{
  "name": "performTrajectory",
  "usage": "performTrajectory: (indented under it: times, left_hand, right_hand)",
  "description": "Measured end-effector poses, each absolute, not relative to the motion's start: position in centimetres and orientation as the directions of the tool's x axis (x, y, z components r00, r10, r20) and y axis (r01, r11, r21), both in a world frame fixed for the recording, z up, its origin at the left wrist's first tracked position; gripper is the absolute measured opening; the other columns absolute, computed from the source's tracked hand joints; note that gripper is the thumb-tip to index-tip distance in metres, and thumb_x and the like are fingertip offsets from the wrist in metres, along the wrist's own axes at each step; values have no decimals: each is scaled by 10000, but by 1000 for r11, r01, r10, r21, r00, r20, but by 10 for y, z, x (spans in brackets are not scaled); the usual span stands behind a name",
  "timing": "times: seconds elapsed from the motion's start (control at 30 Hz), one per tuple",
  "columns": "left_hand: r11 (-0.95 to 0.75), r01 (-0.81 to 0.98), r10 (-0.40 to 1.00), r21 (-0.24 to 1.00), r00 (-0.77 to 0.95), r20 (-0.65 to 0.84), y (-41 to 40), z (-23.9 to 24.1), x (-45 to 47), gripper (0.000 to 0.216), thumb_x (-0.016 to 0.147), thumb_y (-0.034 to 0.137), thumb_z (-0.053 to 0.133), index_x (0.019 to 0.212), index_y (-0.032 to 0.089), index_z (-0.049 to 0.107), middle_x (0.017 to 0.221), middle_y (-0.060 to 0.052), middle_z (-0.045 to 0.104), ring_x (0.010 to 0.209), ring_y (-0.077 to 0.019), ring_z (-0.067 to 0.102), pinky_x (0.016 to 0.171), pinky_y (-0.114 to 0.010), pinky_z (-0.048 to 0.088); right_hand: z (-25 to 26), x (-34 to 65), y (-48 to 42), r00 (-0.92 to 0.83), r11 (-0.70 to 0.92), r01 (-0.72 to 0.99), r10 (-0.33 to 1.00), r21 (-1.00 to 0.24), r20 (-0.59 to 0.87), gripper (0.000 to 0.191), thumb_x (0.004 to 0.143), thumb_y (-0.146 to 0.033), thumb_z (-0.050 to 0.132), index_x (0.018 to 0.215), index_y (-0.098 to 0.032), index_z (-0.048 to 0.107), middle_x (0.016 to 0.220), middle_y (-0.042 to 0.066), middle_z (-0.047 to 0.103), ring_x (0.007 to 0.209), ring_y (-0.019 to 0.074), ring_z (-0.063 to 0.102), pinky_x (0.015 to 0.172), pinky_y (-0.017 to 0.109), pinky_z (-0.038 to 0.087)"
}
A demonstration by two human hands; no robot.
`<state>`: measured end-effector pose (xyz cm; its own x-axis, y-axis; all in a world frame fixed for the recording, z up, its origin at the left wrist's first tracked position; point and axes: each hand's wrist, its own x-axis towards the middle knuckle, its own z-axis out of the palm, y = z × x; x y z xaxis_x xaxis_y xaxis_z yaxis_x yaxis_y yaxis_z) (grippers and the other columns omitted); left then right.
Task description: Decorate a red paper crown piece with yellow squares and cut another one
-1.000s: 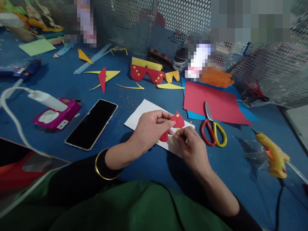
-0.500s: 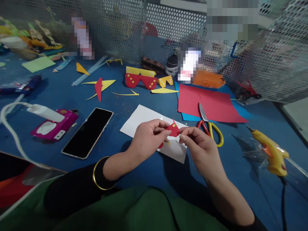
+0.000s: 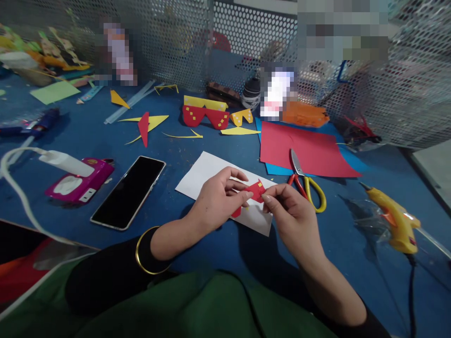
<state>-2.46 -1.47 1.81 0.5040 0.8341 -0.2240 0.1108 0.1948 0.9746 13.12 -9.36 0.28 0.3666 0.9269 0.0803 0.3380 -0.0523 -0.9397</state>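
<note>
My left hand pinches a small red paper piece dotted with yellow squares, holding it just above a white sheet on the blue table. My right hand pinches the same red piece from the right side, thumb and forefinger pressed together at its edge. A gold bangle sits on my left wrist. Red-and-yellow scissors lie shut just right of my hands.
A black phone, a pink wet-wipe pack and a white cable lie at left. A red paper sheet lies over blue paper, with a yellow glue gun at right. Finished red-and-yellow paper shapes sit near the mesh fence.
My right hand rose from the white sheet to the red piece and now pinches its right edge. The camera view tilted slightly; the piece turned a little between my fingers.
</note>
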Motion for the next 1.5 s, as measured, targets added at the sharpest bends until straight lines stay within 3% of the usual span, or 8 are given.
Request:
performTrajectory:
  times: [0.13, 0.23, 0.37, 0.77, 1.0, 1.5]
  left_hand:
    - [143, 101, 833, 985, 525, -175, -14, 18, -25, 164, 784, 177, 712, 835, 196, 558, 781, 18, 683, 685, -130, 718, 648, -232, 535]
    - [98, 144, 798, 985, 580, -164, -15, 19, -26, 71, 773, 202, 726, 788, 178, 661, 694, 25, 649, 632, -106, 634, 601, -217, 489]
    - [142, 212, 785, 967, 570, -241, -16, 19, -25, 129, 771, 280, 751, 823, 165, 776, 639, 8, 661, 554, -98, 539, 534, -217, 433]
    - [29, 244, 831, 969, 533, -159, -18, 18, -23, 94, 783, 265, 731, 744, 196, 782, 746, -28, 763, 625, -141, 633, 555, -240, 468]
    - [-31, 279, 828, 960, 545, -132, -17, 19, -24, 92, 780, 249, 718, 762, 191, 787, 803, -32, 789, 765, -170, 690, 735, -282, 511]
    - [-77, 324, 820, 943, 558, -124, -17, 18, -24, 112, 779, 243, 709, 773, 165, 791, 758, -29, 769, 716, -163, 654, 695, -288, 471]
  right_hand:
    - [4, 132, -94, 388, -54, 331, 918, -942, 84, 159, 877, -323, 639, 764, -212, 621, 640, -28, 608, 582, 113, 544, 560, 265, 420]
    - [3, 133, -95, 394, -66, 344, 916, -937, 80, 145, 882, -315, 635, 781, -210, 630, 656, -27, 615, 604, 114, 550, 577, 265, 423]
    - [3, 132, -96, 392, -76, 341, 917, -937, 69, 148, 887, -326, 631, 796, -209, 638, 670, -20, 616, 617, 123, 549, 585, 273, 429]
    - [5, 128, -101, 327, 58, 561, 901, -826, 286, 98, 912, -247, 621, 817, -231, 641, 816, 0, 623, 719, 142, 546, 646, 295, 443]
    - [1, 130, -101, 306, 59, 568, 911, -821, 277, 108, 938, -241, 620, 835, -230, 648, 839, -10, 622, 755, 137, 550, 665, 291, 436]
    - [2, 128, -101, 299, 69, 517, 919, -853, 256, 131, 921, -238, 655, 791, -222, 656, 798, -20, 621, 713, 122, 545, 641, 271, 440]
